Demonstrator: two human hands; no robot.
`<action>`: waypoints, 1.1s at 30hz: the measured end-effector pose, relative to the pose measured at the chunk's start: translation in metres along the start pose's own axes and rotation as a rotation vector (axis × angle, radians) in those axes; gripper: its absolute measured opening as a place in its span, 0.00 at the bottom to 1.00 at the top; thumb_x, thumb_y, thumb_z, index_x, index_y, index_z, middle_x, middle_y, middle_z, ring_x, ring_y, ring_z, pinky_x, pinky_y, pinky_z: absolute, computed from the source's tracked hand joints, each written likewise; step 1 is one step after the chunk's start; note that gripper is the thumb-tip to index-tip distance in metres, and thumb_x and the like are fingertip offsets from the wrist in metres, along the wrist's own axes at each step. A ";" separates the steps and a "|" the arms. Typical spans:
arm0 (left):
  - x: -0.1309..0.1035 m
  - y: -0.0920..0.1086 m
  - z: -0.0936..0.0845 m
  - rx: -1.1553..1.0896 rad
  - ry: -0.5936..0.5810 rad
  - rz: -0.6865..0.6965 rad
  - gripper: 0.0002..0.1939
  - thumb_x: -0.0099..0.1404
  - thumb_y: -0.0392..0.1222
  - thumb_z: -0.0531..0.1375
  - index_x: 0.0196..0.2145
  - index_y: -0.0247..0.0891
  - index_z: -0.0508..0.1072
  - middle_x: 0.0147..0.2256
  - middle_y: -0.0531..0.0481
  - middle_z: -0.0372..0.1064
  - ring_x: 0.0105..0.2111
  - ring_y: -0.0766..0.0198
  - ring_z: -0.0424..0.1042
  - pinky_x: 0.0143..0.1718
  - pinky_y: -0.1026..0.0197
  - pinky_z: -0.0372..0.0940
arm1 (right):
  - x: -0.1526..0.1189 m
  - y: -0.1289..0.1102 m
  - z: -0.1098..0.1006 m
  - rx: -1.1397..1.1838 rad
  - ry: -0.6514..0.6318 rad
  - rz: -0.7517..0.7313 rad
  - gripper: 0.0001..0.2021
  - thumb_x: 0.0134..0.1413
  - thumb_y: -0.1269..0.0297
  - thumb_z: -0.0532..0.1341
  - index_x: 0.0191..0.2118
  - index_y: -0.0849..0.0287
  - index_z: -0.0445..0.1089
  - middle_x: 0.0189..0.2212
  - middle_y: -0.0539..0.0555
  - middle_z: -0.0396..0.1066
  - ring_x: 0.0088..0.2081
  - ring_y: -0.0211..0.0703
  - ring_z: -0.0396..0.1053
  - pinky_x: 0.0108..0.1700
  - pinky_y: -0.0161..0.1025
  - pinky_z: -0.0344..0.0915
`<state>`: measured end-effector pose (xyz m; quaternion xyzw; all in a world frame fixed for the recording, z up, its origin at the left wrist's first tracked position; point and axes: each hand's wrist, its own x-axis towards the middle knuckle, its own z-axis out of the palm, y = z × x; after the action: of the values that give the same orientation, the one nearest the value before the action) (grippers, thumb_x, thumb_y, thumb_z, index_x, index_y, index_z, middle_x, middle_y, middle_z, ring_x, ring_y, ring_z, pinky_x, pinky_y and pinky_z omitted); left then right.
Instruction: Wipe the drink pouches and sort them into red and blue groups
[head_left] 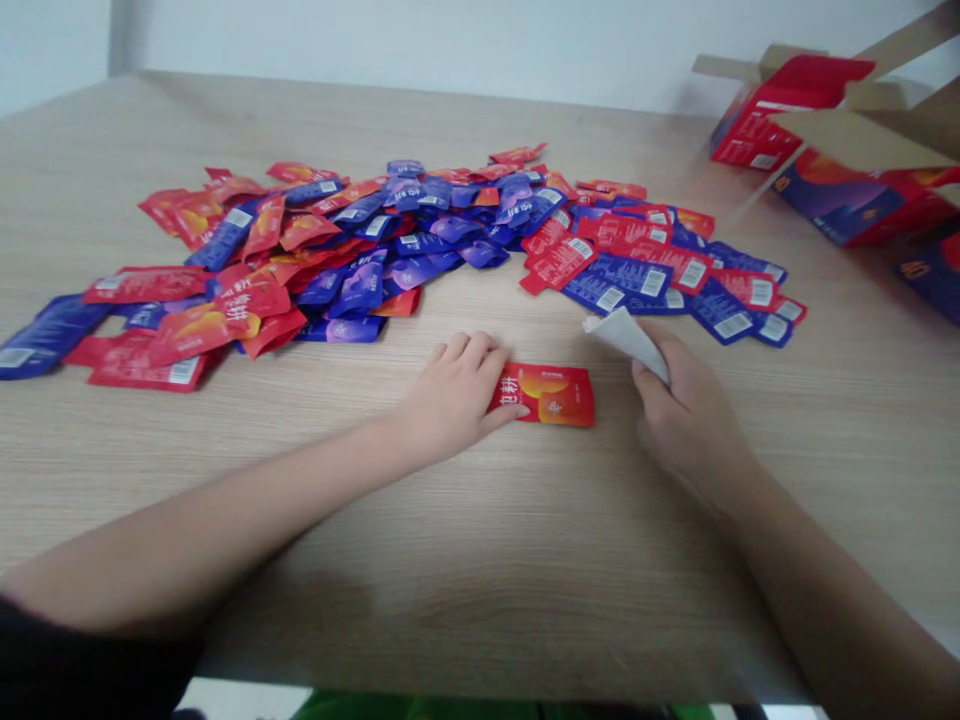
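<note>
A red sachet [559,395] with an orange print lies flat on the wooden table, and my left hand [469,390] grips its left end between thumb and fingers. To the right of it, my right hand [682,400] is closed around a folded white tissue [626,340], whose loose end points up and left. Beyond both hands, a long heap of red and blue sachets [360,240] arcs across the table. At its right end, several sachets [652,265] lie flatter, barcode side up.
Open red and blue cardboard boxes [855,200] stand at the back right with their flaps raised. One box [765,115] sits close to the pale wall [420,45]. The near table edge runs below my forearms.
</note>
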<state>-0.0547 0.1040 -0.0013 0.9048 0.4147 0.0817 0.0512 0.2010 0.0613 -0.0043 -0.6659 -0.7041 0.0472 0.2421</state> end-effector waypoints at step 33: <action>-0.030 0.049 -0.001 0.016 -0.013 0.253 0.32 0.72 0.53 0.50 0.65 0.29 0.57 0.67 0.37 0.51 0.65 0.41 0.50 0.63 0.43 0.52 | -0.002 0.005 0.013 -0.503 -0.187 -0.021 0.28 0.64 0.61 0.49 0.68 0.62 0.53 0.67 0.66 0.52 0.63 0.63 0.57 0.59 0.58 0.58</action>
<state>-0.0379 0.0497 0.0040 0.9507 0.2978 0.0785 0.0360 0.2008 0.0628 -0.0181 -0.6906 -0.7198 -0.0703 0.0035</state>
